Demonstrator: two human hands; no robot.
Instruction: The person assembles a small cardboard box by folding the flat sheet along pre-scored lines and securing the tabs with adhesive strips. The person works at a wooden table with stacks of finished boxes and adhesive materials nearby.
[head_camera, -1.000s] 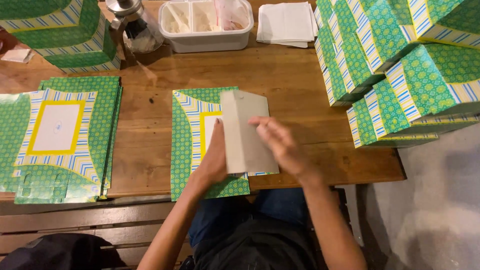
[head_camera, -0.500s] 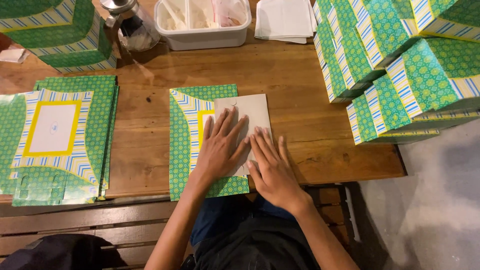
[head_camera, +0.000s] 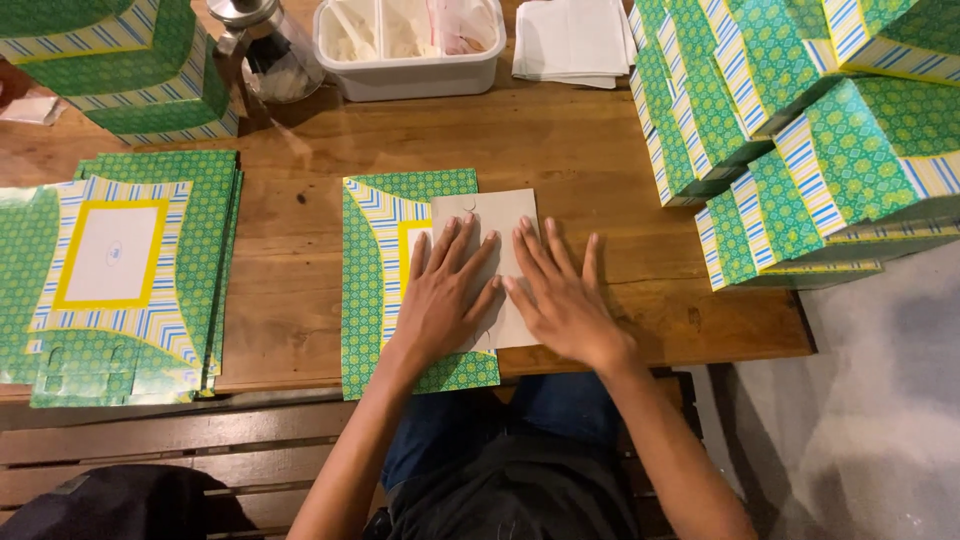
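Note:
A flat green patterned box blank (head_camera: 372, 280) with yellow and blue stripes lies on the wooden table (head_camera: 560, 150) in front of me. Its right side is folded over, showing the plain beige back (head_camera: 490, 215). My left hand (head_camera: 445, 295) lies flat on that folded flap, fingers spread. My right hand (head_camera: 562, 295) presses flat beside it, partly on the flap and partly on the bare wood. Neither hand holds anything.
A stack of unfolded green blanks (head_camera: 120, 270) lies at the left. Folded green boxes (head_camera: 790, 130) pile up at the right, more at the top left (head_camera: 110, 60). A white divided tray (head_camera: 410, 45), a glass jar (head_camera: 265, 45) and white paper (head_camera: 570, 40) sit at the back.
A second ago my hands held the flap upright over the blank. It has since been laid down flat, and both hands now press on it with fingers spread.

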